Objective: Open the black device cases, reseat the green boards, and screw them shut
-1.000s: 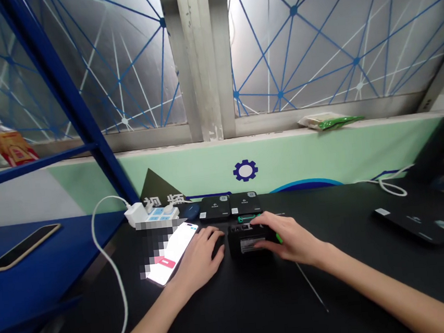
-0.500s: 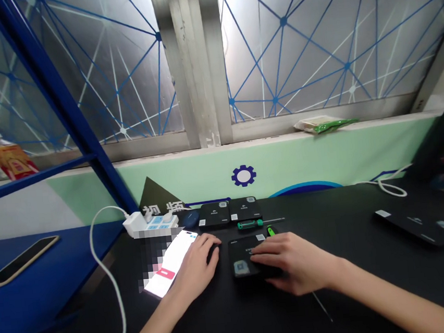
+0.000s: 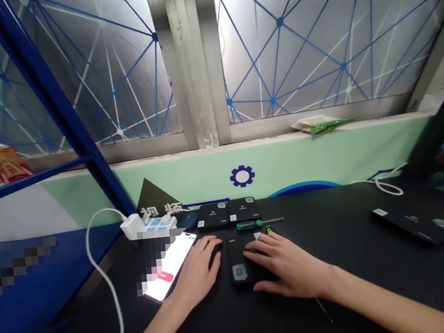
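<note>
On the black table [image 3: 333,260], the right hand [image 3: 290,267] lies flat and open-fingered on a small black box [image 3: 242,269]; the left hand [image 3: 197,273] rests open beside it, gripping nothing. The box looks rigid, light and smooth-topped, best held by its side edges.

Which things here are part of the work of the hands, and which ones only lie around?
In hand:
- right hand flat on the black box
- left hand beside it
- green screwdriver just behind

Lying about:
- lit phone
- two black boxes
- power strip
- flat black device
- green packet
</note>
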Motion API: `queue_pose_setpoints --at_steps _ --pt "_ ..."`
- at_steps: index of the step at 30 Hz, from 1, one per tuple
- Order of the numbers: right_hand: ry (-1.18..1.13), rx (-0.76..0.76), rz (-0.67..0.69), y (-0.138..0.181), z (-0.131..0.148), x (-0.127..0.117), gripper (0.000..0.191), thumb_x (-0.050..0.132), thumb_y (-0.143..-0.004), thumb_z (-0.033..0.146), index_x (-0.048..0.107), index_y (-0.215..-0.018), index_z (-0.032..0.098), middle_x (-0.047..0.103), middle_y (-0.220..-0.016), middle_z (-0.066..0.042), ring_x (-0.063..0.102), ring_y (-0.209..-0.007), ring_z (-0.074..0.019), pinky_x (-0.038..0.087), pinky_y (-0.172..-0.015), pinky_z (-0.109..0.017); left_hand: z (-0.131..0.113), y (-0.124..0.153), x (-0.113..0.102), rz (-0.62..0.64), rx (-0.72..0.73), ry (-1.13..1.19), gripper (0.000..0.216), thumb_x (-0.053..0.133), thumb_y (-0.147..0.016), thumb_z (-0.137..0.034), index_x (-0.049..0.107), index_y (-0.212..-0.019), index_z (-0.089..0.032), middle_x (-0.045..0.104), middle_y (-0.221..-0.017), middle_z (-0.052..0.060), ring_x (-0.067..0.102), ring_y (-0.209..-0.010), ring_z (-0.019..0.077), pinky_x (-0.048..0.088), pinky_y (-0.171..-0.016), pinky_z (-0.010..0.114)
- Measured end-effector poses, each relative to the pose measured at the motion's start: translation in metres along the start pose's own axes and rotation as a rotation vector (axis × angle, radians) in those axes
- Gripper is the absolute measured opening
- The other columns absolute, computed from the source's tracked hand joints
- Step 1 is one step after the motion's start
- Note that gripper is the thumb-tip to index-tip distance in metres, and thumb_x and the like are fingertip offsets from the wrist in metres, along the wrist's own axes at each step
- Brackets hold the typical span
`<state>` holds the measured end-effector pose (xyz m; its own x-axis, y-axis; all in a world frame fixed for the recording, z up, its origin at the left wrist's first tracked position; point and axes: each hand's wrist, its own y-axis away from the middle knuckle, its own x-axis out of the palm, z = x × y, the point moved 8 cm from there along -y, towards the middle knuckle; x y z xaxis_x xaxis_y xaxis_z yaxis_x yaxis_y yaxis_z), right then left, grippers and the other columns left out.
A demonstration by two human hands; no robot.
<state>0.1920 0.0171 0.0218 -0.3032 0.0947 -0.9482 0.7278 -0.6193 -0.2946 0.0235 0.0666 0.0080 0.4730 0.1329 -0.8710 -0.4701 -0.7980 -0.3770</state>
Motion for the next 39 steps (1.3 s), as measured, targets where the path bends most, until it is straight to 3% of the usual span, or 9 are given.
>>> queue_pose_setpoints --at_steps 6,11,14,18,22,26,29,33,39 --pt "-0.081 -0.021 0.039 0.0 0.003 0.0 0.042 0.052 -0.098 0.039 0.06 -0.134 0.019 0.061 -0.136 -0.013 0.056 -0.119 -0.033 0.041 -0.102 -0.051 -0.002 -0.002 0.0 0.006 -0.026 0.088 0.03 0.04 -0.104 -0.031 0.056 -0.129 -0.026 0.062 -0.126 0.005 0.058 -0.117 0.0232 0.048 -0.101 0.041" --pt "-0.253 -0.067 0.046 0.002 0.005 -0.009 0.046 0.061 -0.087 0.021 0.063 -0.133 0.022 0.06 -0.139 -0.009 0.056 -0.123 -0.0291 0.042 -0.106 -0.045 -0.006 -0.004 -0.003 0.003 -0.03 0.109 0.025 0.042 -0.102 -0.031 0.064 -0.094 -0.024 0.065 -0.113 0.005 0.06 -0.111 0.0244 0.05 -0.094 0.041" --pt "-0.263 0.011 0.003 0.001 0.001 -0.007 0.052 0.068 -0.082 0.037 0.065 -0.131 0.02 0.059 -0.14 -0.012 0.057 -0.121 -0.0322 0.043 -0.105 -0.046 -0.009 -0.004 -0.007 -0.018 -0.043 0.112 0.025 0.045 -0.099 -0.029 0.06 -0.08 -0.023 0.065 -0.105 0.004 0.061 -0.103 0.0241 0.051 -0.089 0.04" --pt "-0.231 0.132 -0.029 0.0 -0.004 0.003 0.075 0.069 -0.076 0.064 0.064 -0.131 0.014 0.06 -0.138 -0.017 0.056 -0.123 -0.0368 0.043 -0.106 -0.048 -0.013 -0.005 -0.008 -0.006 -0.037 0.1 0.028 0.045 -0.098 -0.028 0.055 -0.073 -0.023 0.064 -0.092 0.003 0.061 -0.09 0.0226 0.05 -0.08 0.037" --pt "-0.223 0.09 -0.027 -0.001 0.0 0.003 0.069 0.071 -0.073 0.045 0.062 -0.134 0.014 0.058 -0.141 -0.016 0.055 -0.123 -0.0363 0.038 -0.109 -0.051 -0.012 -0.004 -0.006 0.006 -0.049 0.097 0.029 0.043 -0.099 -0.029 0.056 -0.074 -0.023 0.063 -0.085 0.002 0.06 -0.084 0.0222 0.05 -0.077 0.037" --pt "-0.274 -0.022 0.033 0.001 0.007 -0.006 0.062 0.065 -0.071 0.023 0.062 -0.133 0.017 0.058 -0.141 -0.012 0.055 -0.122 -0.034 0.04 -0.107 -0.051 -0.007 -0.002 -0.006 -0.027 -0.066 0.124 0.015 0.046 -0.099 -0.028 0.061 -0.098 -0.025 0.065 -0.099 0.003 0.061 -0.095 0.0238 0.05 -0.085 0.039" --pt "-0.316 -0.06 0.061 0.002 0.006 -0.011 0.053 0.06 -0.076 0.011 0.067 -0.127 0.021 0.062 -0.137 -0.008 0.058 -0.121 -0.0294 0.043 -0.106 -0.047 -0.003 -0.002 -0.005 -0.034 -0.071 0.135 0.019 0.046 -0.1 -0.03 0.059 -0.112 -0.026 0.065 -0.108 0.004 0.06 -0.104 0.0248 0.048 -0.091 0.041" --pt "-0.356 -0.056 0.054 0.003 -0.002 -0.008 0.05 0.051 -0.081 0.001 0.072 -0.121 0.022 0.066 -0.133 -0.006 0.06 -0.122 -0.0246 0.048 -0.104 -0.039 0.003 -0.003 -0.007 -0.035 -0.132 0.103 0.018 0.044 -0.101 -0.033 0.059 -0.095 -0.024 0.063 -0.095 0.003 0.061 -0.092 0.024 0.048 -0.082 0.038" --pt "-0.352 0.001 0.002 0.001 -0.006 -0.008 0.057 0.052 -0.073 -0.001 0.069 -0.124 0.02 0.065 -0.132 -0.008 0.061 -0.121 -0.0241 0.049 -0.105 -0.036 0.0 -0.003 -0.007 -0.025 -0.136 -0.001 0.035 0.039 -0.1 -0.036 0.042 -0.068 -0.023 0.054 -0.073 0.001 0.054 -0.074 0.0216 0.041 -0.068 0.033"
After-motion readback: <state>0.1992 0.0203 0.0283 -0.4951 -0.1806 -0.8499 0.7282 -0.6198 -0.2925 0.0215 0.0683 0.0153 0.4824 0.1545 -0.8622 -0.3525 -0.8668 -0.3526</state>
